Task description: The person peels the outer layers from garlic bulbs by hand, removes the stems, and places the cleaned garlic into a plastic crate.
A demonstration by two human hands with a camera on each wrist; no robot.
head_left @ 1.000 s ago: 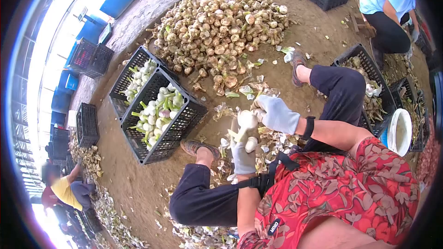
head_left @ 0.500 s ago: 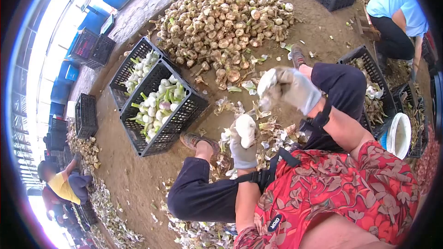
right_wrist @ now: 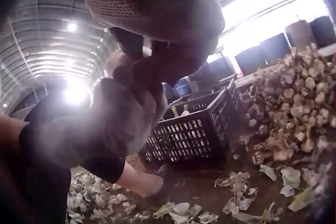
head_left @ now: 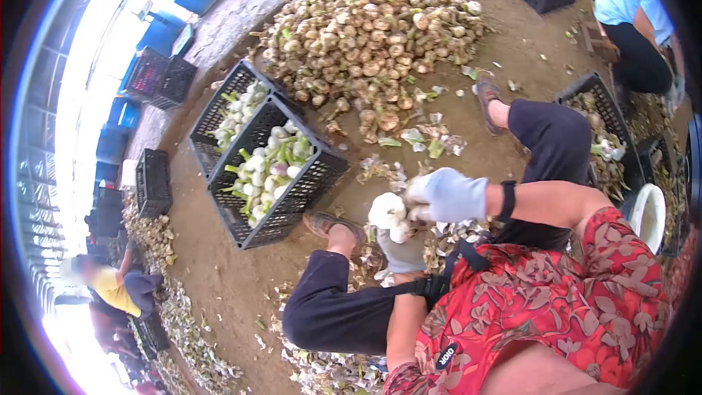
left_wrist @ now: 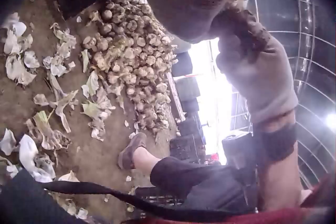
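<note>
Two white garlic bulbs, a larger one (head_left: 387, 211) and a smaller one (head_left: 401, 231), sit at the gloved left hand (head_left: 404, 253), which grips them from below. The gloved right hand (head_left: 452, 196) is beside them, its fingers curled in against the larger bulb's side. In the left wrist view, the left hand (left_wrist: 194, 3) fills the top and the right hand (left_wrist: 260, 71) meets it, fingers bent. The right wrist view shows the right hand (right_wrist: 152, 6) close above the left hand (right_wrist: 123, 111); the bulbs are mostly hidden there.
Black crates (head_left: 322, 175) of white bulbs with green stems stand left of the hands. Beyond lies a heap of unpeeled garlic (head_left: 365, 29). Peeled skins (head_left: 373, 168) litter the ground. A white bucket (head_left: 648, 218) and more crates are at right; other people crouch at both sides.
The right hand, raised and apart from the bulbs half a second ago, has come back down against them. The stem seen at the left hand one second ago no longer shows.
</note>
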